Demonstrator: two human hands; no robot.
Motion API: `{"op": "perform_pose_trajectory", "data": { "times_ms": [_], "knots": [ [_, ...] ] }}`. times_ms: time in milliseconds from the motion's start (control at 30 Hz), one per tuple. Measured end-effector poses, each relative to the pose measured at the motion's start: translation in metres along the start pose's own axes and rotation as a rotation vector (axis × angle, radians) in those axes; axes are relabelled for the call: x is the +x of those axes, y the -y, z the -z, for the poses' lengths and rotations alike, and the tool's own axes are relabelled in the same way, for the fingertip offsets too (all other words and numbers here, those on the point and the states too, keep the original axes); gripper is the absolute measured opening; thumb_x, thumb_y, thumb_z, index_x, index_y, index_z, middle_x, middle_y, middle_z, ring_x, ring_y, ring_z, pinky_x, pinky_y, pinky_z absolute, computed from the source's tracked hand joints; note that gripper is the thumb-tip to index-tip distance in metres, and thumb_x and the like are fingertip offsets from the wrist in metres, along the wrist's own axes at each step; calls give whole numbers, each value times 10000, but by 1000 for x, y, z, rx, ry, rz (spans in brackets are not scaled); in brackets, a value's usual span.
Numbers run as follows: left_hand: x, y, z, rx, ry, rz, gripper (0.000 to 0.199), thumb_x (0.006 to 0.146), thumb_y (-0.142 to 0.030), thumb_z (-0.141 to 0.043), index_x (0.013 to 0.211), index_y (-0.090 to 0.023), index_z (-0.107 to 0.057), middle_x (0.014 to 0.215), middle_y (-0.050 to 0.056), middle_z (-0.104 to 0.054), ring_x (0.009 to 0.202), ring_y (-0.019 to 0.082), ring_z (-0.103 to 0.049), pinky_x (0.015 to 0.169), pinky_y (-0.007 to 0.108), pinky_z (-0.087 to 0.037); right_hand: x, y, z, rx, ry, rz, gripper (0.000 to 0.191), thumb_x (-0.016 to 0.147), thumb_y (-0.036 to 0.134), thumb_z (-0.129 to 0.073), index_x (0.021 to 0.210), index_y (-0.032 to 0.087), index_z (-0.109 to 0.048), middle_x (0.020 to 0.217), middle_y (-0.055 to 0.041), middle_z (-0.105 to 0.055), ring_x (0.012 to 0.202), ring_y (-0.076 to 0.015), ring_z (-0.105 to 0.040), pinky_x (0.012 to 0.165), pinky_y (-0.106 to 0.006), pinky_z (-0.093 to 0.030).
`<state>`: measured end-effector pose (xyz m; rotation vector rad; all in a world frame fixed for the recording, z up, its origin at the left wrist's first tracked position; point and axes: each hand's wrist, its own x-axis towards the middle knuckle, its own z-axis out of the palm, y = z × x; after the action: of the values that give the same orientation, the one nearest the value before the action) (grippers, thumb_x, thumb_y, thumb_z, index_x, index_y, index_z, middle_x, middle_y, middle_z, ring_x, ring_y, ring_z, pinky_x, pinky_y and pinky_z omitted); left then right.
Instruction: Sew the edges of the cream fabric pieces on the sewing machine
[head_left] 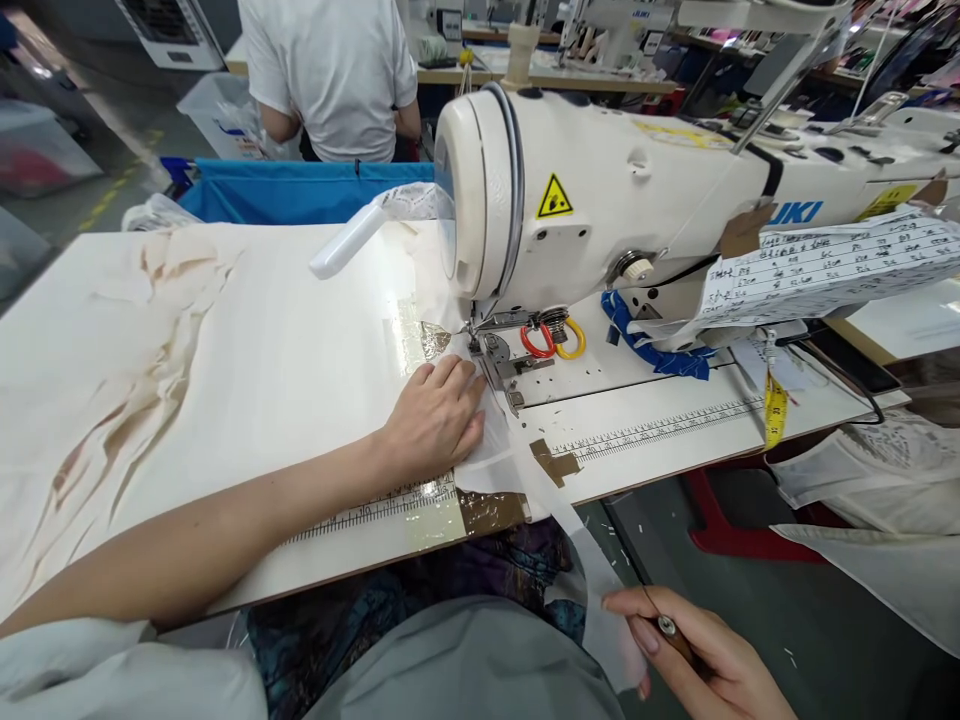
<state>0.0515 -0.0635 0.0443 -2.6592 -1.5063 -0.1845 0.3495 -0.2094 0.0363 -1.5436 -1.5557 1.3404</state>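
My left hand (439,415) rests on white fabric (495,445) just in front of the sewing machine's (592,190) needle area, its fingers bent and close together, pressing the cloth. From there a narrow end of the fabric hangs over the table's front edge toward my lap. Low on the right, my right hand (697,650) pinches that hanging end between thumb and fingers. A small dark tool with a round metal pivot (666,625) is tucked in the same hand; its kind is mostly hidden. The presser foot (474,340) is partly covered by the machine head.
Crumpled cream cloth (150,350) lies on the left of the table. Red and yellow scissor handles (555,338) sit beside the needle area. A handwritten sheet (840,265) and a yellow tape measure (775,408) hang at right. A person in white (330,80) sits beyond a blue cloth bin (300,190).
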Motion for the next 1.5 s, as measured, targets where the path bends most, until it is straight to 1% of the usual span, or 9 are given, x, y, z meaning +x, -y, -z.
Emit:
{"op": "perform_pose_trajectory", "data": {
  "times_ms": [133, 400, 633, 800, 967, 1133, 1267, 1367, 1500],
  "knots": [
    [1, 1, -1, 6, 4, 2, 398, 990, -309, -336, 1266, -93, -524, 1282, 161, -510, 1216, 317, -430, 961, 464, -442, 5, -3, -5, -1, 57, 96, 278, 956, 437, -556, 999, 251, -758, 666, -27, -656, 498, -135, -624, 532, -199, -520],
    [0, 1, 0, 3, 22, -8, 404, 994, -325, -355, 1268, -85, -531, 1279, 161, -516, 1214, 315, -432, 961, 461, -452, 13, 15, -19, 67, 2, 19, 291, 947, 482, -568, 996, 251, -737, 655, -2, -630, 537, -135, -634, 551, -205, -501],
    [0, 1, 1, -11, 28, -10, 410, 990, -323, -351, 1267, -73, -522, 1283, 169, -512, 1225, 321, -427, 981, 468, -440, 33, 3, -18, 34, 135, 172, 245, 991, 362, -515, 1099, 242, -700, 743, -12, -667, 552, -129, -672, 555, -197, -524],
    [0, 1, 0, -3, 11, -16, 397, 987, -320, -359, 1255, -76, -520, 1292, 168, -510, 1218, 320, -431, 968, 455, -442, 45, 12, -21, -3, 153, 220, 258, 1000, 352, -497, 1114, 220, -687, 687, 1, -642, 554, -130, -676, 547, -191, -515],
    [0, 0, 0, -11, 3, -15, 388, 986, -310, -339, 1236, -83, -531, 1266, 170, -525, 1208, 320, -436, 956, 456, -443, 54, 25, -27, -18, 156, 180, 303, 995, 398, -496, 1097, 189, -689, 716, -24, -670, 568, -141, -673, 552, -215, -515],
    [0, 0, -3, -35, -55, -19, 394, 981, -312, -371, 1247, -66, -527, 1285, 181, -512, 1219, 324, -426, 982, 455, -430, 63, 29, -31, -57, 140, 190, 351, 999, 419, -478, 1152, 178, -683, 606, -4, -624, 555, -152, -628, 560, -241, -493],
    [2, -1, -1, 21, -49, -6, 386, 977, -278, -388, 1247, -43, -531, 1171, 175, -538, 1097, 308, -462, 939, 435, -435, 66, 37, -34, -69, 146, 137, 393, 1003, 439, -460, 1208, 157, -642, 594, -8, -640, 555, -152, -597, 582, -255, -471],
    [4, -1, 2, 90, -22, 1, 368, 973, -209, -375, 1257, -30, -527, 1099, 164, -549, 988, 286, -473, 862, 417, -446, 64, 40, -43, 85, 161, 9, 455, 983, 510, -479, 1249, 159, -595, 601, -8, -647, 574, -166, -628, 610, -276, -487],
    [6, -1, 5, 129, -2, 10, 340, 946, -111, -370, 1232, -37, -539, 1092, 165, -562, 970, 279, -476, 830, 400, -446, 56, 41, -65, 544, 205, -190, 530, 896, 585, -606, 1217, 165, -569, 717, -8, -658, 565, -177, -680, 601, -301, -526]
  ]
}}
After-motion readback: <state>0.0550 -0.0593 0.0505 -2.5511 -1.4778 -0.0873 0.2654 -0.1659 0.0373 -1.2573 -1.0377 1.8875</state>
